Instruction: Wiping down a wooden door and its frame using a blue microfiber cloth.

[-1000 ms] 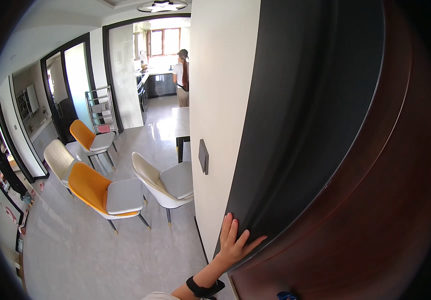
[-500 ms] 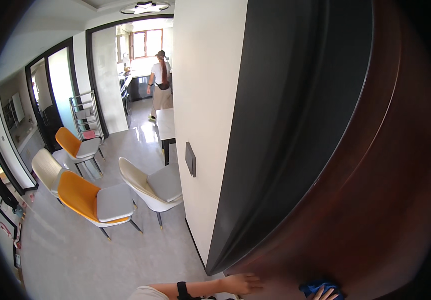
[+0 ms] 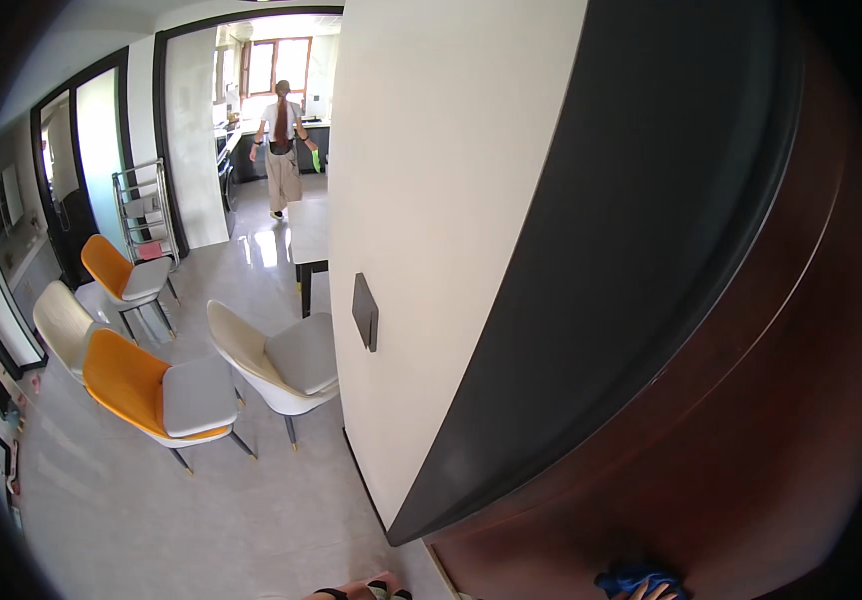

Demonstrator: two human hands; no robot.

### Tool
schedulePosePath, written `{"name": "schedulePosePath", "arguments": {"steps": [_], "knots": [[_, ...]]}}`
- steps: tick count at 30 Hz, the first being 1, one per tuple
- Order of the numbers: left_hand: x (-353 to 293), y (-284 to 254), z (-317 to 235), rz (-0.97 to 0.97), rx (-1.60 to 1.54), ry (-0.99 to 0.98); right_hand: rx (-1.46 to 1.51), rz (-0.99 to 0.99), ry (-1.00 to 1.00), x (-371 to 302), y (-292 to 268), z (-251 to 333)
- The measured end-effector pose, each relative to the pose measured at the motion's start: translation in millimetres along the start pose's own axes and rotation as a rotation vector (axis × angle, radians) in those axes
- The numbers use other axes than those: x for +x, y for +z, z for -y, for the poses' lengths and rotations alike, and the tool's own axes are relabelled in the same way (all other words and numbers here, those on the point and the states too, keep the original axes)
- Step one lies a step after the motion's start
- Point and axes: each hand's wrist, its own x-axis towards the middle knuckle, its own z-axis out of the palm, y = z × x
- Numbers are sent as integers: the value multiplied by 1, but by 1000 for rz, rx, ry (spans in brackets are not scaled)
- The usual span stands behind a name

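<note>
My right hand (image 3: 657,592) shows at the lower edge, its fingers on a crumpled blue cloth (image 3: 627,580). The cloth is against a large dark red-brown panel (image 3: 741,430), which looks like a door. Only a bit of my left hand (image 3: 356,589) comes into view at the bottom, beside a black wristband (image 3: 329,593). Its fingers cannot be made out, and it appears apart from the panel. Something dark and pale, perhaps footwear (image 3: 391,584), lies close to it.
A black frame (image 3: 591,300) borders the panel, beside a cream wall (image 3: 431,200) with a grey switch plate (image 3: 365,312). Orange chairs (image 3: 131,385) and cream chairs (image 3: 241,350) stand at left, near a metal rack (image 3: 146,215). Another person (image 3: 282,145) is in the kitchen beyond, holding something green.
My left arm has drawn back from the panel toward the lower edge. The right hand stays on the cloth. The view has shifted a little, and the other person has moved farther into the kitchen.
</note>
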Motion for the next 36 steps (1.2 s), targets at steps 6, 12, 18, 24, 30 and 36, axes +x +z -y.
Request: {"name": "schedulePosePath", "arguments": {"steps": [6,12,18,24,30,36], "knots": [[22,-23,-32,3,18,3,23,10,-21,1,-2,-3],[41,-48,-89,0,81,129,17,70,-38,-4,-1,-7],[20,-72,-163,43,157,338,17,46,-31,-3,2,1],[-95,-124,-260,85,264,715,8,27,0,-1,1,1],[-234,-171,-295,-118,111,1021,-113,30,-16,0,8,1],[-379,-188,-235,-472,36,961,-111,117,31,-3,3,4]]}}
